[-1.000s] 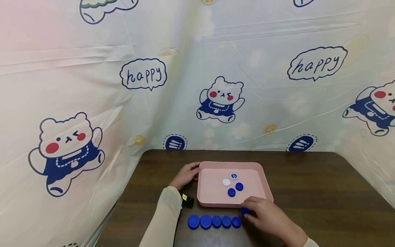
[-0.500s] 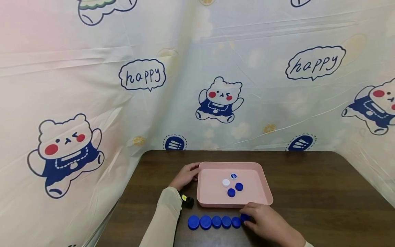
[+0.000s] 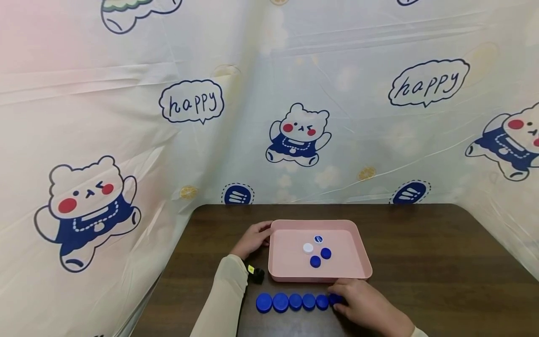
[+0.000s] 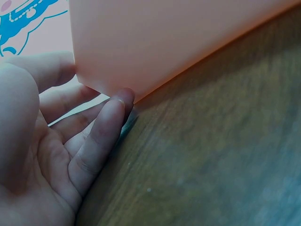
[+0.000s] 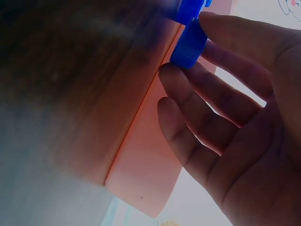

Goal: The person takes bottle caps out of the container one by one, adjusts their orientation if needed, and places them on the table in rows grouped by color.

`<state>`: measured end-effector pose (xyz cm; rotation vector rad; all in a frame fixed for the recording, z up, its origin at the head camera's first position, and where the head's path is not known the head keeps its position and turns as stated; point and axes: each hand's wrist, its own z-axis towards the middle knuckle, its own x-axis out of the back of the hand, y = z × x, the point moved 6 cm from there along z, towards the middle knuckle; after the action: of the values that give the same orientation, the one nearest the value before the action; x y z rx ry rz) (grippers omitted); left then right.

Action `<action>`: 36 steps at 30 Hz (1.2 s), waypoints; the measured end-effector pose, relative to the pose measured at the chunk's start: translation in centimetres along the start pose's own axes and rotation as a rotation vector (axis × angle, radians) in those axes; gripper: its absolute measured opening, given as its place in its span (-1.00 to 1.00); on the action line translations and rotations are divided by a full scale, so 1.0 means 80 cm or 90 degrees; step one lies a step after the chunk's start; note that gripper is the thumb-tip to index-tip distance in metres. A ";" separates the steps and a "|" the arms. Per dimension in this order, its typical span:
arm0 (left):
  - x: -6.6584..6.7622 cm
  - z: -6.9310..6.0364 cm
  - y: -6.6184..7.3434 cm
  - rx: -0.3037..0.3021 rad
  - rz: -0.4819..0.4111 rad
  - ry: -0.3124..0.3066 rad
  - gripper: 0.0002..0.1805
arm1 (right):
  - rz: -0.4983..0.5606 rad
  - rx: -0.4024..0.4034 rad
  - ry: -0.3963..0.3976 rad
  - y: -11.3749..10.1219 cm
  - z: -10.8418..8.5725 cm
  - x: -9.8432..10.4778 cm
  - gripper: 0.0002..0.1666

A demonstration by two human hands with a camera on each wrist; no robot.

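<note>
A row of several blue bottle caps (image 3: 295, 302) lies in front of the pink tray (image 3: 362, 252). At the row's right end my right hand (image 3: 365, 302) pinches a ridged blue bottle cap (image 5: 188, 47) between thumb and fingertips. That cap is partly covered by the fingers in the head view. My left hand (image 3: 254, 238) touches the tray's far left corner, its fingertips against the outer wall in the left wrist view. Inside the tray lie two blue caps (image 3: 325, 253), a white cap (image 3: 308, 248) and a blue-and-white one (image 3: 318, 239).
Everything stands on a dark brown wooden table (image 3: 425, 262). A cartoon-printed cloth (image 3: 358, 117) hangs behind the far edge. A small black device with a yellow label (image 3: 256, 274) sits at the left wrist.
My right hand has brought its blue cap from near the tray's front edge down to the right end of the row. The left hand stays at the tray corner.
</note>
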<state>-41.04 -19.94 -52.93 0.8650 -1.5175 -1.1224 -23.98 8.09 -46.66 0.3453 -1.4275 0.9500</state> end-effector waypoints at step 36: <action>0.000 0.001 0.003 -0.008 -0.005 -0.002 -0.52 | 0.012 -0.028 -0.067 -0.003 0.006 -0.008 -0.70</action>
<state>-41.08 -19.86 -52.74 0.8618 -1.5103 -1.1382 -24.05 7.37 -47.05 0.3538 -1.5473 0.9255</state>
